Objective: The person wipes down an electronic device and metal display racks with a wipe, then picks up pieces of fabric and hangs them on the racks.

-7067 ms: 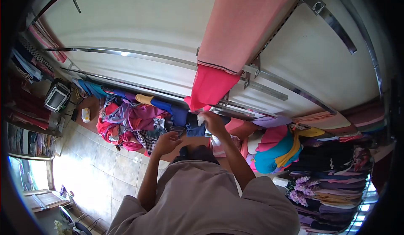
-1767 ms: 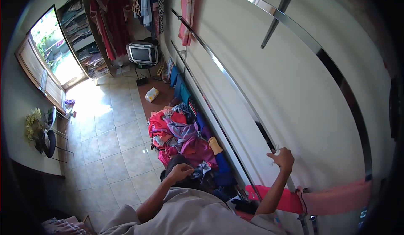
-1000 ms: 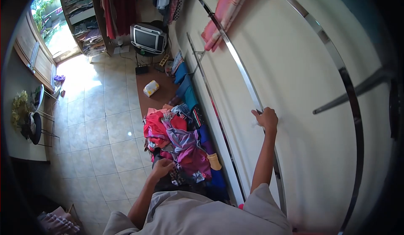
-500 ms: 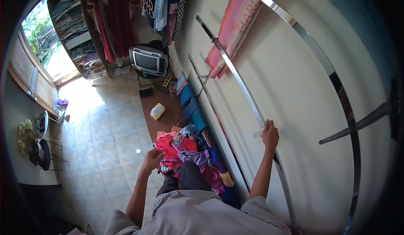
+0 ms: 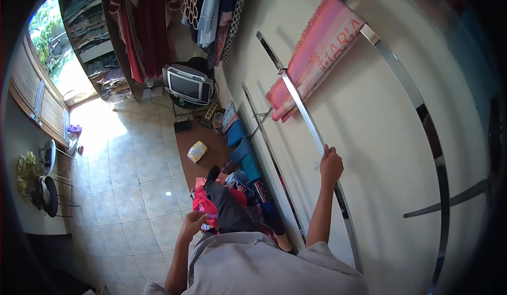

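Observation:
My right hand (image 5: 331, 164) is closed around a shiny metal rail (image 5: 303, 107) of the wall rack, about midway along its length. A wispy whitish bit beside those fingers is too faint to make out. My left hand (image 5: 193, 225) hangs low in front of my body, fingers loosely bent, with nothing visible in it. Beyond that hand, a heap of red and pink clothes (image 5: 205, 200) lies on the floor, partly hidden by my dark-trousered leg (image 5: 227, 205). Farther up the rack hangs a folded pink cloth (image 5: 317, 57) with lettering.
A brown mat (image 5: 185, 144) bears a white-and-yellow packet (image 5: 197, 152). Blue folded fabrics (image 5: 240, 150) line the wall. A small television (image 5: 187, 83) stands near hanging clothes (image 5: 211, 15). Left are a shelf (image 5: 95, 47), an open doorway and a chair (image 5: 52, 194). Another curved rail (image 5: 430, 131) is at right.
My leg has stepped forward over the clothes heap. My right hand stays on the rail, and the view has shifted so the pink cloth sits lower. My left hand is slightly lower.

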{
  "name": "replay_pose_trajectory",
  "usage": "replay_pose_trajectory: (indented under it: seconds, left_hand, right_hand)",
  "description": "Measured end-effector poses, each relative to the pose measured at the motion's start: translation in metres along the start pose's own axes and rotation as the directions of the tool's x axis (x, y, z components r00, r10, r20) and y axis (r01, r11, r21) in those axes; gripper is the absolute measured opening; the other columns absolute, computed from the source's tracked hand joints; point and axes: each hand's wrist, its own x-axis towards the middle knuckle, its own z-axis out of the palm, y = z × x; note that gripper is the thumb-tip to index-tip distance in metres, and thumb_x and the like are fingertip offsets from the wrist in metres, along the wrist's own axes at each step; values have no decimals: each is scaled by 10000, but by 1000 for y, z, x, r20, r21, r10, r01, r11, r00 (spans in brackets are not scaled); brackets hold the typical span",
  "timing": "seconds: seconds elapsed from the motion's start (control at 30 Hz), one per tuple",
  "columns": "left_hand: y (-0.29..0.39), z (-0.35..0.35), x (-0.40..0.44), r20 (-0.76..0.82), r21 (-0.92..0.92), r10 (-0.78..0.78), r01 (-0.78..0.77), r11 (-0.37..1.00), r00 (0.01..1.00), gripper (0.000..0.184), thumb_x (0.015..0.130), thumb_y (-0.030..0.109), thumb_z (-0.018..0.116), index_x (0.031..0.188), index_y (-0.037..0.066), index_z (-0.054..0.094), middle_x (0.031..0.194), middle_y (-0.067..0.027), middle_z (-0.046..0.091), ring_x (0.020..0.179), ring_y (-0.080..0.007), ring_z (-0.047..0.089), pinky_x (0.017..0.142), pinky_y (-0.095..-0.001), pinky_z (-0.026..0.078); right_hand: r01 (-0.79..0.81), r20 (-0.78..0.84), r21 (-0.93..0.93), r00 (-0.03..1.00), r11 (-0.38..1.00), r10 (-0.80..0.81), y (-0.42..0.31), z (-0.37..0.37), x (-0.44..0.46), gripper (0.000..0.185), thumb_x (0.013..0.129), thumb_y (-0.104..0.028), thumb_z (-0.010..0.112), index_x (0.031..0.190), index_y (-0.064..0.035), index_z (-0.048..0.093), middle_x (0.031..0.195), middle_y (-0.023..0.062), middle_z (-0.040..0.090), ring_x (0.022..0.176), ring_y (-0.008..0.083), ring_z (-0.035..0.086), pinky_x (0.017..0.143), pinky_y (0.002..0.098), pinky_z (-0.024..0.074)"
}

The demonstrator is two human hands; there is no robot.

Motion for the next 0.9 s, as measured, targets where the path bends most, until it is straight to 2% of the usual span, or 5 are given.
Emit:
replay_pose_trajectory:
  seconds: [0.27, 0.4, 0.57, 0.8, 0.9]
  left_hand:
    - [77, -32, 133, -151, -61, 67, -77, 995, 986, 305, 869, 231, 670, 978, -52, 638, 803, -71, 671, 710, -113, 614, 619, -251, 482]
    - [135, -24, 212, -34, 43, 98, -97, 994, 995, 231, 857, 165, 673, 965, -38, 646, 771, -62, 673, 721, -98, 621, 622, -250, 487]
    - [265, 18, 276, 199, 129, 371, -399, 908, 907, 248, 871, 145, 665, 1064, -5, 625, 848, -60, 680, 773, -99, 626, 700, -254, 504]
    - [352, 107, 306, 335, -331, 614, -520, 787, 715, 434, 925, 101, 592, 1327, 33, 442, 1030, -62, 640, 957, -92, 577, 823, -258, 482]
    - [391, 114, 317, 101, -166, 564, -545, 822, 820, 150, 896, 109, 601, 1000, 2, 595, 713, -16, 567, 720, -37, 500, 601, -236, 420]
  right_hand:
    - [58, 21, -2, 998, 998, -58, -107, 45, 93, 492, 953, -525, 409, 822, -99, 616, 690, 140, 662, 643, 353, 655, 579, 453, 533]
    - [145, -374, 569, 922, 810, 98, -113, 59, 112, 358, 990, -308, 449, 800, -16, 533, 701, 167, 605, 665, 360, 601, 623, 430, 461]
    - [85, -413, 678, 866, 730, 283, -129, 61, 116, 340, 986, -279, 438, 803, 4, 488, 653, 122, 498, 586, 282, 502, 588, 380, 421]
    - [369, -284, 899, 902, 237, -324, -281, 70, 104, 775, 913, -665, 297, 1236, 37, 358, 1177, 228, 419, 1099, 352, 440, 973, 452, 329]
    - [443, -268, 873, 786, 206, -557, -314, 72, 112, 902, 893, -690, 299, 1401, 52, 227, 1352, 311, 309, 1267, 461, 318, 1076, 525, 219]
